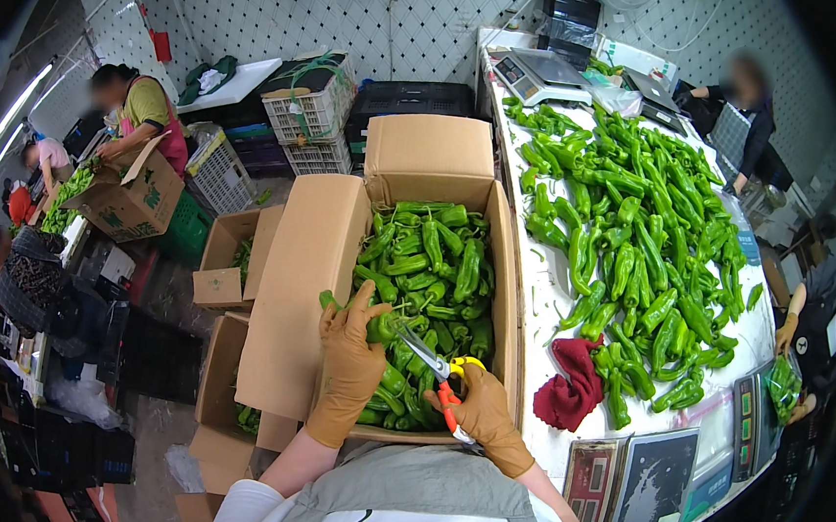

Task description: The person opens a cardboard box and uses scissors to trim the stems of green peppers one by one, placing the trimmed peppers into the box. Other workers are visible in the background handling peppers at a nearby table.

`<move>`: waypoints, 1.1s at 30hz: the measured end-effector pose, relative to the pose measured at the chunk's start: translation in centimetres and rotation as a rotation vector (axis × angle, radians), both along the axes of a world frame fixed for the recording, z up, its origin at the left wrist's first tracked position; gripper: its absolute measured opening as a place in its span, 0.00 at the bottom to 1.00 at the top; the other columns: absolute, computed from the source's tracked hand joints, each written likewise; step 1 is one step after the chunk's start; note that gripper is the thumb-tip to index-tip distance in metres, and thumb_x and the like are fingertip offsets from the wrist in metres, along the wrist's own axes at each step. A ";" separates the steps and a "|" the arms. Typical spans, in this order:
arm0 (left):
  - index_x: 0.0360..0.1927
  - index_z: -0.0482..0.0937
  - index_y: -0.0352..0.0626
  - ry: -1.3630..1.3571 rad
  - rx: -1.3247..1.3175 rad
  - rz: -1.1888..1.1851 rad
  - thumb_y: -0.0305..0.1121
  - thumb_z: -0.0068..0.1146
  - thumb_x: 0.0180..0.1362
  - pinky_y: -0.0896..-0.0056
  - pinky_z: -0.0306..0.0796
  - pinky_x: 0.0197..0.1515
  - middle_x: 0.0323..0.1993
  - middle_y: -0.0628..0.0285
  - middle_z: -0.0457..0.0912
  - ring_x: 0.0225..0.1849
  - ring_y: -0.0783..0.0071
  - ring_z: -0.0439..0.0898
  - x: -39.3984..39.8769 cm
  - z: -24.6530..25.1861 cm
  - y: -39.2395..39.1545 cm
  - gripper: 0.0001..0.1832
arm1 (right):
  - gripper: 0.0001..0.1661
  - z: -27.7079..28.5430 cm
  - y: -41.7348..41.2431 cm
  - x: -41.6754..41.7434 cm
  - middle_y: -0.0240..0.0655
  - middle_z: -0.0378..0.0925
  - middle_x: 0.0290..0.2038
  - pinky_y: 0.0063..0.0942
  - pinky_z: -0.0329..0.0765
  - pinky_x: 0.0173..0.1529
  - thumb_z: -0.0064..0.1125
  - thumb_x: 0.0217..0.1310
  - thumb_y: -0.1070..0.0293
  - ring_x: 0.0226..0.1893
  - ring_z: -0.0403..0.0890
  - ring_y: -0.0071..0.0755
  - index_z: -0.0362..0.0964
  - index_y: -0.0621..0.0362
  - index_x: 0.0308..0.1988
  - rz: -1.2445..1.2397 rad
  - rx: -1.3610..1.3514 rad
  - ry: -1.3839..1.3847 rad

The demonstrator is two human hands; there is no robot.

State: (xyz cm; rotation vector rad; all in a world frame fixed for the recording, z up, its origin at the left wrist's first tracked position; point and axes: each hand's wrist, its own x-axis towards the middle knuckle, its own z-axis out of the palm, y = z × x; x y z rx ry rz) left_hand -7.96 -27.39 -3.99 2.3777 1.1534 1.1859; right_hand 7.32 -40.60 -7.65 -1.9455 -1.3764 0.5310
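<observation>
An open cardboard box point(305, 289) full of green peppers point(425, 261) stands before me. Over its near left part, my left hand point(352, 351), in a brown glove, grips a green pepper point(383, 328) with its stem pointing right. My right hand point(483, 413), gloved alike, holds scissors point(445, 381) with red and yellow handles above the box's near right part. The metal blades are slightly apart and point up and left, close to that pepper's stem. Beside the box on the right, many more green peppers point(631, 263) lie heaped on a white table, near a dark red cloth point(570, 383).
Weighing scales stand at the table's far end point(539, 75) and near end point(654, 486). Smaller cardboard boxes point(228, 246) sit on the floor at left. Stacked plastic crates point(312, 105) line the tiled wall. Several people work at both sides, one handling a box point(132, 194).
</observation>
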 end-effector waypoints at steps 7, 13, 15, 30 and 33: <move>0.61 0.66 0.48 0.108 0.062 0.021 0.13 0.43 0.34 0.58 0.49 0.64 0.38 0.70 0.84 0.43 0.70 0.76 -0.3 0.7 0.1 0.42 | 0.33 -1.3 -0.2 -0.2 0.40 0.71 0.17 0.36 0.69 0.22 0.71 0.37 0.41 0.17 0.75 0.45 0.68 0.60 0.26 -0.043 0.080 -0.084; 0.62 0.65 0.49 0.075 0.036 0.002 0.12 0.44 0.33 0.59 0.49 0.64 0.37 0.70 0.84 0.42 0.69 0.76 -0.3 0.0 0.3 0.44 | 0.30 -1.7 -0.2 -0.2 0.41 0.71 0.17 0.35 0.69 0.22 0.70 0.40 0.44 0.17 0.74 0.43 0.69 0.61 0.27 -0.022 0.050 -0.088; 0.62 0.65 0.48 0.025 -0.049 -0.040 0.11 0.44 0.35 0.59 0.53 0.62 0.38 0.69 0.83 0.43 0.70 0.75 -0.5 -0.3 0.4 0.42 | 0.27 -1.5 -0.4 -0.2 0.40 0.71 0.17 0.33 0.68 0.22 0.70 0.44 0.48 0.16 0.74 0.39 0.70 0.62 0.27 -0.003 0.030 -0.034; 0.58 0.65 0.49 -1.224 -1.557 -0.639 0.13 0.42 0.38 0.56 0.68 0.53 0.40 0.64 0.71 0.46 0.68 0.72 0.5 -3.6 -1.3 0.38 | 0.19 -4.1 0.1 0.3 0.45 0.77 0.28 0.32 0.78 0.33 0.48 0.64 0.51 0.26 0.80 0.42 0.65 0.58 0.36 -0.098 0.436 1.774; 0.58 0.65 0.48 -1.121 -1.427 -0.685 0.12 0.40 0.37 0.55 0.69 0.53 0.39 0.64 0.71 0.45 0.68 0.72 0.5 -3.9 -1.5 0.38 | 0.18 -2.2 0.0 0.3 0.45 0.77 0.27 0.31 0.79 0.31 0.50 0.63 0.53 0.26 0.80 0.42 0.65 0.58 0.36 -0.149 0.436 1.772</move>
